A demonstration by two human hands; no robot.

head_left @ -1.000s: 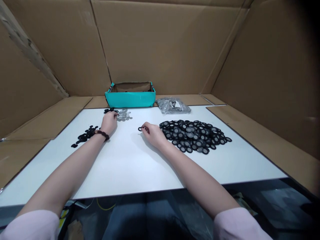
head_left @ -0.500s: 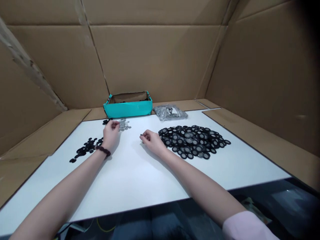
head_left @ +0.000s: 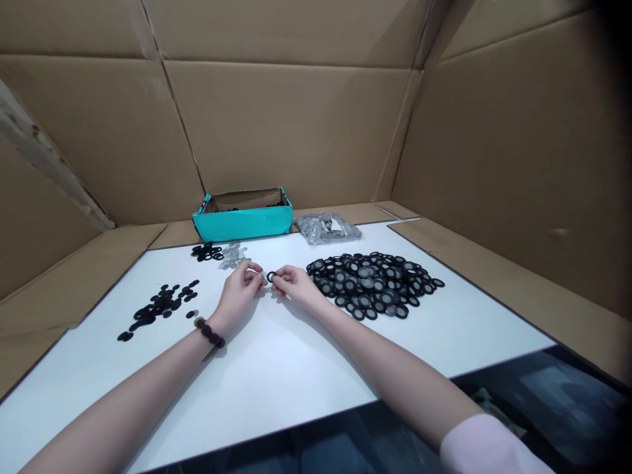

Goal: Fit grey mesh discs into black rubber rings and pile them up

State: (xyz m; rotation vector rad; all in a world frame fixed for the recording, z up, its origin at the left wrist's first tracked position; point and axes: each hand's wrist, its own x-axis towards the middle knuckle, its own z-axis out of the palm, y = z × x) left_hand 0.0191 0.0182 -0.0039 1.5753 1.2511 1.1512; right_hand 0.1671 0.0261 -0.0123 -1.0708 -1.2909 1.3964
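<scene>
My left hand (head_left: 241,289) and my right hand (head_left: 292,284) meet fingertip to fingertip over the middle of the white table (head_left: 276,368). Between them is a small black ring (head_left: 270,276), pinched by my right fingers. My left fingers are pinched beside it, likely on a small grey disc that is too small to be sure of. A large heap of black rings with grey centres (head_left: 370,283) lies just right of my right hand. A dark bead bracelet (head_left: 210,332) is on my left wrist.
A scatter of black discs (head_left: 155,306) lies at the left. Small heaps of black rings (head_left: 206,251) and grey discs (head_left: 233,254) lie further back. A teal box (head_left: 241,220) and a clear bag of grey parts (head_left: 326,228) stand at the rear. Cardboard walls enclose the table.
My left hand came back from the grey discs at the rear and joined my right hand at the centre. The right hand kept its black ring. The camera tilted up a little.
</scene>
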